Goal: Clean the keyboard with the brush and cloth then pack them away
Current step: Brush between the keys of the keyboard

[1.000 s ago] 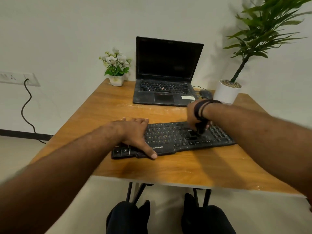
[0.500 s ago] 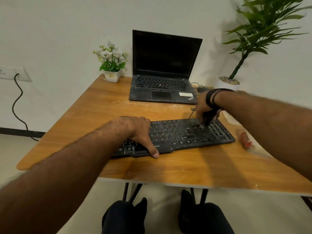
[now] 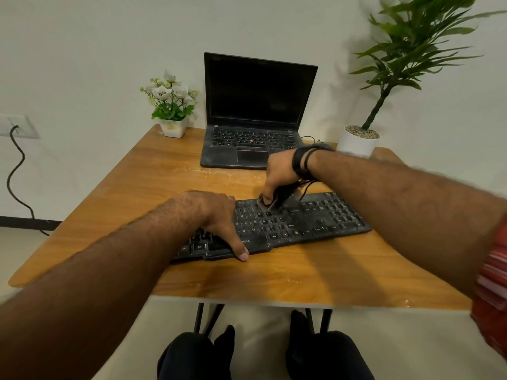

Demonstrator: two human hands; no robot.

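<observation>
White walls stood behind a wooden table (image 3: pixel 153 174), seen from a camera worn on a person's head and looking down past both forearms. A black keyboard (image 3: pixel 323 218) lay across the near half of the table, running slightly uphill to the right.

The left hand (image 3: pixel 211 215) rested palm down on the keyboard's left end, fingers relaxed and spread over the keys, the thumb reaching down to the front edge. It gripped nothing.

The right hand (image 3: pixel 279 174) came in from the right, wrist bent downward, fingers curled around a small dark brush (image 3: pixel 277 200). The brush tip touched the upper key rows near the middle of the keyboard. Dark bands (image 3: pixel 301 163) circled the right wrist. A thin cord hung beside the brush, though what it belonged to could not be told.

Behind the keyboard sat an open laptop (image 3: pixel 258 105) with a dark screen. A small white pot of white flowers (image 3: pixel 171 105) stood at the far left corner. A tall green plant in a white pot (image 3: pixel 356 141) stood at the far right corner. On the left wall, a black cable (image 3: pixel 15 171) hung from a socket. The person's knees showed below the table edge.
</observation>
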